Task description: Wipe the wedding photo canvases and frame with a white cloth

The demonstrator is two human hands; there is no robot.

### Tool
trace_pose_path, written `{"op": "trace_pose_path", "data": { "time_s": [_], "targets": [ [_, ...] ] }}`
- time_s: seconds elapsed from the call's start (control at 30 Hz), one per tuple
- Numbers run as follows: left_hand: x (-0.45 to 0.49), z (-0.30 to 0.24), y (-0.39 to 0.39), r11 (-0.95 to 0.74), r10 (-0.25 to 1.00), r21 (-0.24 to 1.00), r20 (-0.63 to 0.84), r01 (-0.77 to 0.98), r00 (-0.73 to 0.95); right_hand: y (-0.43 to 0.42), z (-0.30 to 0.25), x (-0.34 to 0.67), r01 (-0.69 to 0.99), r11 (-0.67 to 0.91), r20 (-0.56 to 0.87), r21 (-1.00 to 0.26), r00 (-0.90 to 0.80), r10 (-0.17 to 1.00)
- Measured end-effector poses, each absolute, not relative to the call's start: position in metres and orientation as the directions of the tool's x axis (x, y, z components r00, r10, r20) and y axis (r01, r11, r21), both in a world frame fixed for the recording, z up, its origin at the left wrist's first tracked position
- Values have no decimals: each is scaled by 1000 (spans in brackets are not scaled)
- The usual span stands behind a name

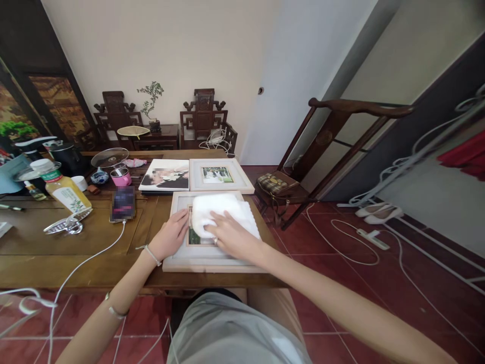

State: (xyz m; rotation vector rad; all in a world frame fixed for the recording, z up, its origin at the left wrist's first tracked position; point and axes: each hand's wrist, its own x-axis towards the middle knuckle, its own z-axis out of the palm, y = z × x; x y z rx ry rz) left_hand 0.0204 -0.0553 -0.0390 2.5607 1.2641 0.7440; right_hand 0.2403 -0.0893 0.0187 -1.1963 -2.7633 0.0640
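A light wooden picture frame (pixel 177 264) lies flat at the table's front edge, close to my body. My left hand (pixel 175 233) rests flat on the frame's left part, fingers stretched toward the photo inside it. My right hand (pixel 232 235), with a ring on one finger, presses a folded white cloth (pixel 220 205) onto the frame's surface, its fingers bent into the cloth. The cloth and hand cover most of the photo; a dark green strip of it (pixel 194 235) shows at the left.
Behind lie a second framed photo (pixel 242 181) and a picture panel (pixel 166 171). To the left are a charging phone (pixel 123 203), a pink mug (pixel 121 177), a bottle of yellow liquid (pixel 68 192) and a glass lid (pixel 109 157). A wooden chair (pixel 303 192) holding a plaid bag (pixel 273 184) stands right.
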Motion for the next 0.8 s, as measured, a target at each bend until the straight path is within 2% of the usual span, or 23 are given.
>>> {"op": "trace_pose_path", "data": {
  "time_s": [0.17, 0.27, 0.4, 0.67, 0.8],
  "targets": [
    [21, -35, -57, -611, 791, 377, 329, 696, 516, -155, 51, 246, 664, 730, 5, -162, -739, 674],
    [22, -32, -58, -612, 791, 374, 325, 697, 519, -177, 57, 248, 622, 758, 39, -199, -768, 640],
    [22, -33, -58, -609, 792, 377, 326, 697, 516, -164, 39, 245, 655, 728, 79, -202, -730, 679],
    [21, -36, -56, -604, 796, 383, 320, 699, 513, -52, 3, 246, 741, 670, 267, -41, -638, 723],
    [21, -34, -55, -608, 794, 383, 329, 696, 512, -28, 4, 234, 753, 657, 214, 47, -650, 729]
  ]
}}
